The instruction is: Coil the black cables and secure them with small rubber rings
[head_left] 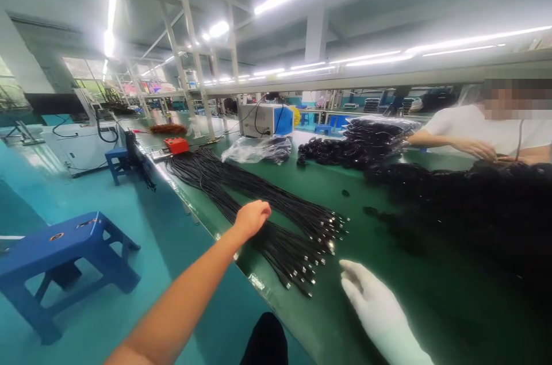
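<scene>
My left hand, bare, is over the nearer bundle of black cables on the green table. Its fingers curl inward, and whatever may be in them is hidden. Past it lies a second bundle of black cables, side by side with the first. Both bundles end in silvery metal plugs that point toward me and to the right. My right hand wears a white glove and hovers just right of the plugs. Its fingers are stretched out with the thumb apart, and nothing is in it.
Piles of coiled black cables cover the table's right side, where a person in a white shirt works opposite. A clear plastic bag, a red box and a white-and-blue machine stand farther back. A blue stool is left.
</scene>
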Demonstrator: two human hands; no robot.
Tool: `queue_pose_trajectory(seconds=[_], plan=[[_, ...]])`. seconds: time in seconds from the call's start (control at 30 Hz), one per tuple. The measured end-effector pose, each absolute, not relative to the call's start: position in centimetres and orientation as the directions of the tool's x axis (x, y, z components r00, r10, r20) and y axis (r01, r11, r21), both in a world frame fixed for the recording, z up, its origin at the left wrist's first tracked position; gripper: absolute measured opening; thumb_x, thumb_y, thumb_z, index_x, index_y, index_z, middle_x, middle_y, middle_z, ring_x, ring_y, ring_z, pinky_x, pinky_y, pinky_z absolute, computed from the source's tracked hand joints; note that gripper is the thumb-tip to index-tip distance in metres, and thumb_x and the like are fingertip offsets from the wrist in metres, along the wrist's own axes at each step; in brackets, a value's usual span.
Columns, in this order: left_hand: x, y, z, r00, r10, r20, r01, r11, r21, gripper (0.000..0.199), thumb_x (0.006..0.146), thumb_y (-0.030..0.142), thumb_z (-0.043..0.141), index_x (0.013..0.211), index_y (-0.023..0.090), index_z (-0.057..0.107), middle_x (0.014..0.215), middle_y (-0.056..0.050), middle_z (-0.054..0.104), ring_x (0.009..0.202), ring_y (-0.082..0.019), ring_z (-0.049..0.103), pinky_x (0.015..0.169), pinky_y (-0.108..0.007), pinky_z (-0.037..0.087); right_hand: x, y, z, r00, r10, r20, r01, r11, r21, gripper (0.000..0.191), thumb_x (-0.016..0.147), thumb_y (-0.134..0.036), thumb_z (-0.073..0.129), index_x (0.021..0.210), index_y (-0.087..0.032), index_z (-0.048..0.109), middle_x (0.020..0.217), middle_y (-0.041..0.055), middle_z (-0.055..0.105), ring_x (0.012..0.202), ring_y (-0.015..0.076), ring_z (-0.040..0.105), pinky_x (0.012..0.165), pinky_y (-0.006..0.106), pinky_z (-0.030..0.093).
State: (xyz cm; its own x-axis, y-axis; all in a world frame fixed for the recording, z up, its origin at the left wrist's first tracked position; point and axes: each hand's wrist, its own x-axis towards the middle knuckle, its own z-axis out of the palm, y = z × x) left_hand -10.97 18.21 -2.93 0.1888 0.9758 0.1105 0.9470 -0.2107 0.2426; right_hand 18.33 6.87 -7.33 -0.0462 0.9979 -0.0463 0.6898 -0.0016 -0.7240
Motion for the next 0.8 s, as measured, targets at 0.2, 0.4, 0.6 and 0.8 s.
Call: queue_pose_trajectory(seconds=[0.2,0.4,0.6,0.8], plan=[[-8.6,22.2,-3.5,0.443,0.889,-0.120,0.871,-0.394,0.294,0.031,0.090,0.031,0.052,0.116,0.016,0.053,0.116,-0.009,0.056,0.097,-0.020,0.058,0.082,-0.040,0.051,18.4,6.9,-7.6,-0.038,0.998,-0.052,0.693,-0.011,-0.721,0.048,0.084,-0.040,0.036,0.122,-0.016,0.049,0.115,0.0094,0.063,0.106,0.0226,0.059,0.093,0.035,0.045],[-6.8,22.9,-3.5,0.542,0.840,0.018,0.788,-0.516,0.337,0.031,0.089,0.032,0.052,0.115,0.015,0.053,0.116,-0.009,0.056,0.098,-0.020,0.058,0.082,-0.041,0.051,18.4,7.1,-7.6,-0.019,0.996,-0.087,0.664,-0.053,-0.746,0.053,0.081,-0.051,0.038,0.122,-0.021,0.051,0.121,0.0070,0.061,0.110,0.0248,0.056,0.095,0.039,0.043],[-7.1,19.5,-2.9,0.514,0.819,0.254,0.718,-0.573,0.394,0.014,0.084,0.013,0.056,0.092,0.019,0.066,0.092,-0.002,0.063,0.094,-0.016,0.053,0.091,-0.034,0.041,19.0,7.3,-7.0,0.150,0.984,-0.094,0.488,-0.157,-0.858,0.052,0.071,-0.057,0.048,0.111,-0.025,0.059,0.118,0.0056,0.062,0.113,0.0294,0.054,0.100,0.044,0.038],[-4.5,15.4,0.1,0.520,0.727,0.448,0.604,-0.684,0.409,0.016,0.087,0.018,0.054,0.092,0.022,0.069,0.095,-0.001,0.064,0.095,-0.014,0.051,0.089,-0.025,0.039,21.2,7.5,-3.7,0.146,0.954,-0.262,-0.070,-0.255,-0.965,0.061,0.071,-0.063,0.047,0.109,-0.016,0.058,0.106,0.0140,0.065,0.093,0.0289,0.062,0.085,0.043,0.050]])
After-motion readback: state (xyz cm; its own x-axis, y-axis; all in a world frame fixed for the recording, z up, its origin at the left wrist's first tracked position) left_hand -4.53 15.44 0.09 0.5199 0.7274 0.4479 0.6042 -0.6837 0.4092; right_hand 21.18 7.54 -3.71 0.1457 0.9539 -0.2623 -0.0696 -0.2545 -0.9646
